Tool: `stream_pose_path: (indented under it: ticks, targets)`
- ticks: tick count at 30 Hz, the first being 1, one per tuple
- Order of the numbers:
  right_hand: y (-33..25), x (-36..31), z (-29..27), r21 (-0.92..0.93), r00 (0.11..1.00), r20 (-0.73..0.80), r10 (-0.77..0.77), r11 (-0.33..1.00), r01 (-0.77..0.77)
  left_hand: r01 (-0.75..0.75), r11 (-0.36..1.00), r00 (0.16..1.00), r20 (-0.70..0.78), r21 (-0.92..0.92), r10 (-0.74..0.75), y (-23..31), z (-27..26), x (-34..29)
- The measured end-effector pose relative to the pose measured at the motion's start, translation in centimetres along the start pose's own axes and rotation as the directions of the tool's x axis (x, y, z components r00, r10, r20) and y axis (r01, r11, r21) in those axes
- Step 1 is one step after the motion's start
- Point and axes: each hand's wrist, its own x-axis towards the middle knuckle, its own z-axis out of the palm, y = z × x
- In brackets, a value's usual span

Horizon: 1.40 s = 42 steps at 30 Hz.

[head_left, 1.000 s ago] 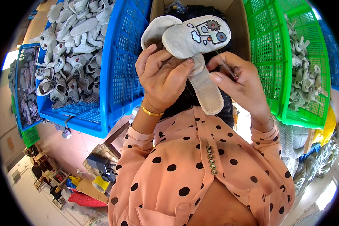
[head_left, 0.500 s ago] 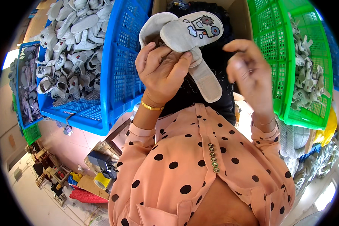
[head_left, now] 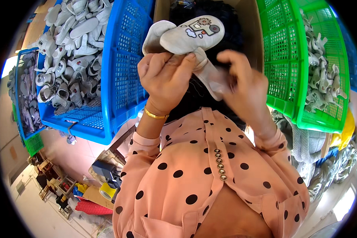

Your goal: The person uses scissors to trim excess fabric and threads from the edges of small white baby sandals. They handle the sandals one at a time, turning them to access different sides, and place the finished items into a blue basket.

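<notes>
A light grey cloth shoe upper (head_left: pixel 192 37) is held up in front of my chest. Its rounded toe carries a coloured cartoon patch with a gear shape. My left hand (head_left: pixel 164 81) pinches it from below, thumb and fingers closed on its lower edge. A flat strap (head_left: pixel 205 75) hangs from it toward the lower right. Beside the strap's free end is my right hand (head_left: pixel 248 93), smeared by motion, its index finger raised and bent. Whether the other fingers grip the strap cannot be made out.
On the left, a blue plastic crate (head_left: pixel 125 63) holds a heap of similar grey pieces (head_left: pixel 83 43). A green crate (head_left: pixel 283 59) with more stands right. Between them is a cardboard box (head_left: pixel 254 27) with dark material inside. Yellow tape (head_left: pixel 107 191) lies lower left.
My right hand has come left and down to the strap's end. The shoe upper and my left hand have shifted slightly left in view.
</notes>
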Motion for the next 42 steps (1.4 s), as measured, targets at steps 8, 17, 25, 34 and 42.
stream_pose_path:
  ticks: [8,17,25,34,42]
  targets:
    - [4.5,0.0,1.3,0.422,0.922,-0.081,0.379,0.851,-0.313,0.327,0.910,0.945,0.120,-0.255,-0.305,-0.6,0.3,-0.8]
    - [4.3,-0.2,1.2,0.507,0.899,0.252,0.359,0.742,-0.438,0.750,0.077,0.581,0.599,-0.657,-0.551,1.6,-0.6,-0.3]
    - [6.1,-1.3,0.4,0.774,0.850,0.441,0.290,0.357,-0.523,0.808,0.045,0.459,0.580,-0.588,-0.673,0.6,0.5,-1.8]
    - [9.8,-3.7,-1.6,0.932,0.839,0.289,0.460,0.065,-0.356,-0.042,0.717,0.548,0.584,-0.696,0.599,4.2,0.0,-11.0]
    - [10.1,-5.9,-3.4,0.982,0.790,0.131,0.598,0.032,-0.187,-0.005,0.998,0.978,0.210,-0.056,0.016,-6.0,11.8,2.8]
